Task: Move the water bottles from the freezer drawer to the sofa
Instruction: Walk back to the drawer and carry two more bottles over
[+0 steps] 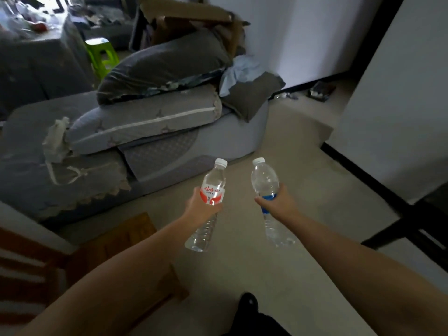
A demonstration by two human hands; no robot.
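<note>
Head view, what do the hands carry?
— The left hand (197, 207) grasps the red-label bottle (208, 202) round its middle; the right hand (278, 202) grasps the blue-label bottle (266, 190) likewise.
Where are they?
— Both bottles are in the air over the floor (278, 146), caps tilted forward, near the sofa (169, 146) piled with cushions (145, 117).

I see a grey sofa (181, 151) on the beige floor (278, 166); stacked cushions (145, 120), a dark pillow (164, 64) and crumpled tissue (55, 139) lie on it
</note>
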